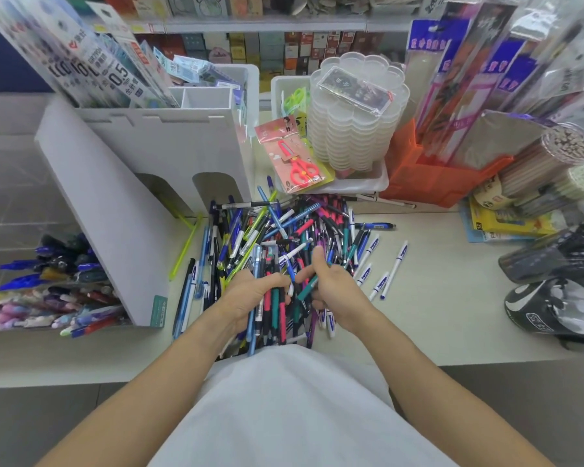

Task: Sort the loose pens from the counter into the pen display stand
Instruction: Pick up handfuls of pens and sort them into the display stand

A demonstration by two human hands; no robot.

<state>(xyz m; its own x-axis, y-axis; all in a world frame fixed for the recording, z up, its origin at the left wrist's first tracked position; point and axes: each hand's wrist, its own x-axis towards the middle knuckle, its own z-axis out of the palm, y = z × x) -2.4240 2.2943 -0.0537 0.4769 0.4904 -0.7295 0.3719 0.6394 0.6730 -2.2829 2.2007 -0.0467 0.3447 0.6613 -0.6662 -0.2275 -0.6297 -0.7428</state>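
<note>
Both hands work at lower centre of the head view. Left hand holds a bundle of pens; right hand pinches a teal pen. Pen pile covers the tabletop at centre; stand sits left. Risk: the bundle is loose and mixed, so pens may slip out or land in the wrong compartment.
</note>
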